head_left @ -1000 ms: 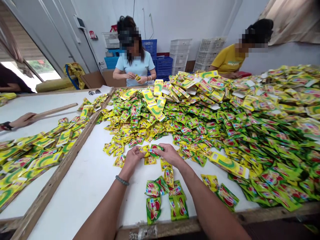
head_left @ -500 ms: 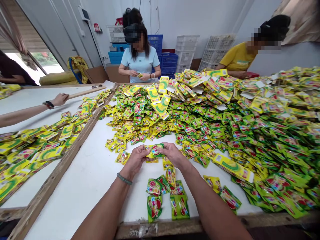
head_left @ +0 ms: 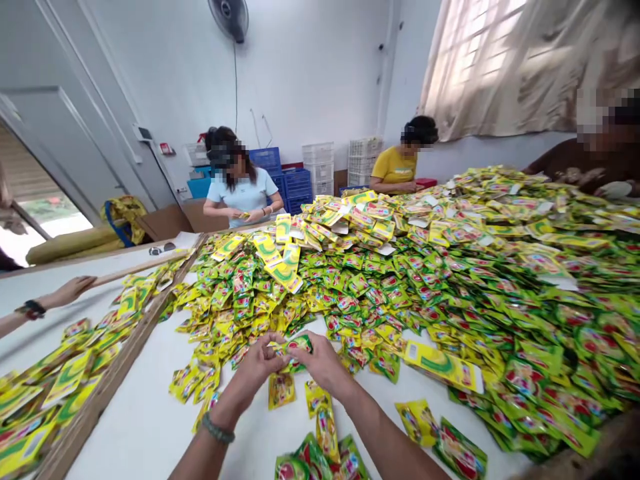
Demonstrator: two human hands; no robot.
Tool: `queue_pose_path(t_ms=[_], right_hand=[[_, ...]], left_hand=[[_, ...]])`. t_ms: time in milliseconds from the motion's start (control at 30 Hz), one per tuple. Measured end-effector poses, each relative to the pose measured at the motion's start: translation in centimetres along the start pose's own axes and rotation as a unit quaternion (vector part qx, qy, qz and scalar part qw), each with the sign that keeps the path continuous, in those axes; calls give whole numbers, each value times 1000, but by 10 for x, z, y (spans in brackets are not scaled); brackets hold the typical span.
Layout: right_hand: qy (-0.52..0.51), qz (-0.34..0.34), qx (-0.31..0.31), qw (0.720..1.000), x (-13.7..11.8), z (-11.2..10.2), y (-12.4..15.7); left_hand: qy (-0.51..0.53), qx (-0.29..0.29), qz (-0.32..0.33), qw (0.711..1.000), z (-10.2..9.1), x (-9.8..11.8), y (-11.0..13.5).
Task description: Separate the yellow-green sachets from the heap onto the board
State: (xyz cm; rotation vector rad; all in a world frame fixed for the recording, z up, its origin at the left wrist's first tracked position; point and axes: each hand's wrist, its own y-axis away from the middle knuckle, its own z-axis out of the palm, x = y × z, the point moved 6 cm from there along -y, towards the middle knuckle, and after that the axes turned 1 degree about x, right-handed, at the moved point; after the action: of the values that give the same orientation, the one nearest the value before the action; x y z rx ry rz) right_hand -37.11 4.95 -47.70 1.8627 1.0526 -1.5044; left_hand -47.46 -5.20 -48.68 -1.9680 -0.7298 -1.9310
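Observation:
My left hand (head_left: 257,369) and my right hand (head_left: 323,363) meet over the white table (head_left: 150,420), both pinching one small green and yellow sachet (head_left: 295,347) between their fingertips. The sachet is lifted a little above the table. Just below the hands lie loose yellow sachets (head_left: 281,389) and a small cluster of green ones (head_left: 320,460) near the front edge. A huge heap of the same sachets (head_left: 450,280) spreads from right behind my hands to the far right.
A wooden bar (head_left: 107,390) divides my table from the left one, where another person's hand (head_left: 70,290) holds a stick among sachets. Three people sit at the far side. Crates (head_left: 320,167) stack against the back wall. A long yellow pack (head_left: 440,365) lies right of my hands.
The view has tilted up, so my hands and the table sit lower in frame. Both hands still pinch the same sachet. The other person's hand on the left has drawn back.

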Motion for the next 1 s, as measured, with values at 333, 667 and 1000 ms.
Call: queue_pose_path(t_ms=[333, 667, 1000], right_hand=[[134, -20, 119, 984, 5, -9, 0], [109, 9, 141, 984, 17, -14, -4], [78, 40, 177, 980, 30, -29, -14]], left_hand=[[-622, 163, 387, 661, 87, 201, -126], [-744, 129, 318, 573, 120, 182, -217], [-747, 110, 283, 591, 18, 149, -118]])
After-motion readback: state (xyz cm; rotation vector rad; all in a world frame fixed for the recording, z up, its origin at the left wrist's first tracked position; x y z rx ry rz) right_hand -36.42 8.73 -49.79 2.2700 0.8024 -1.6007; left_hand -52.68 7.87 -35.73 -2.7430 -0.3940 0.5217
